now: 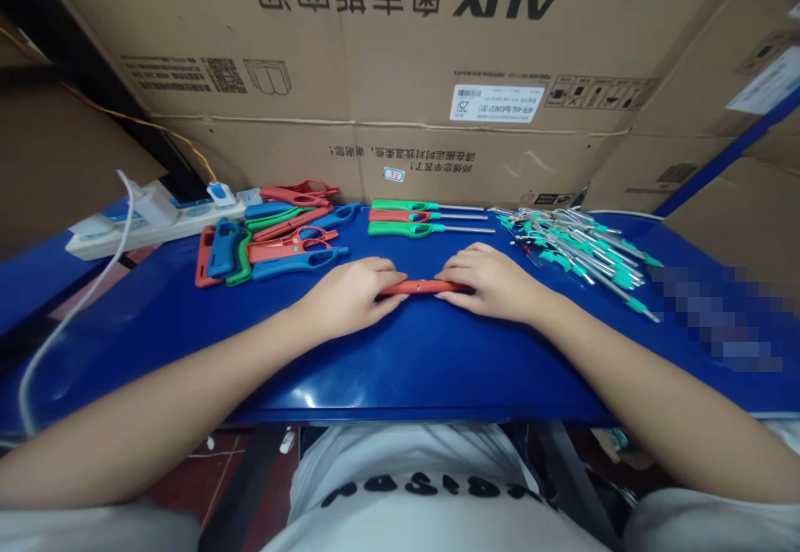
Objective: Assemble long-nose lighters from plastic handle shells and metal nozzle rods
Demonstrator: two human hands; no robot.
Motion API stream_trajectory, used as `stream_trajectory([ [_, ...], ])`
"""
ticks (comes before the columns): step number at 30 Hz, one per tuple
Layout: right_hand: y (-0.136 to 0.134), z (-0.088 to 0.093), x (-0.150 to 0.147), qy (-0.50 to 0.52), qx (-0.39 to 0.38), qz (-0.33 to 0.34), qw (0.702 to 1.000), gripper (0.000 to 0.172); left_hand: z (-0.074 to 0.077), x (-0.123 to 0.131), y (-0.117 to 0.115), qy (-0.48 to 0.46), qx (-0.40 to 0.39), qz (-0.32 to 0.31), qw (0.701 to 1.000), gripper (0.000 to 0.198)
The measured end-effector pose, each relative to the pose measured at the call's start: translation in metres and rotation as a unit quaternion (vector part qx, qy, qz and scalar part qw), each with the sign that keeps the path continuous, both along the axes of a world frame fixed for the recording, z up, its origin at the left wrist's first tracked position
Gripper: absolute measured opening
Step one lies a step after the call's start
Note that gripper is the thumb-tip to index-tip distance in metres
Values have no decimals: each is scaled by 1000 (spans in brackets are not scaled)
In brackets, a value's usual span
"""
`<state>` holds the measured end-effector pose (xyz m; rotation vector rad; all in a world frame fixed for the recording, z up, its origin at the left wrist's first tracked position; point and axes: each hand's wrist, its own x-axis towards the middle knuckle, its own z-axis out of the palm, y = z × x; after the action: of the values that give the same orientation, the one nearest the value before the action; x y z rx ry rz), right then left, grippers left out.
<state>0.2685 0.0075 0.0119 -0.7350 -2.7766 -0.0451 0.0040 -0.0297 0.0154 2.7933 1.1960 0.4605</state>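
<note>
Between my two hands lies a red lighter handle (426,287), held level just over the blue table. My left hand (356,293) is closed on its left end, and my right hand (493,283) grips the right end. The fingers cover both ends of the handle. Beyond my hands, three gas lighters (403,228) with metal tubes lie side by side, two with green handles and one with a red handle. At the left is a pile of loose handles (293,262) in red, blue and green. On the right lies a heap of metal lighter tubes (584,252) with teal ends.
A white power strip (181,223) with plugs and a white cable (118,260) occupies the left side. A large cardboard sheet (300,110) stands upright along the back of the blue table (400,368). A pixelated patch covers the right side.
</note>
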Motion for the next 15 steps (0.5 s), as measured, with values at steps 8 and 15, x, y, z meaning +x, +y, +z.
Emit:
stream_trajectory([
  [8,-2,2,5,29,110,-2,993,32,-2,-2,1,-59,21,-20,998,30],
  [15,1,6,5,51,99,-24,993,43,2,-1,3,-111,-1,38,993,35],
])
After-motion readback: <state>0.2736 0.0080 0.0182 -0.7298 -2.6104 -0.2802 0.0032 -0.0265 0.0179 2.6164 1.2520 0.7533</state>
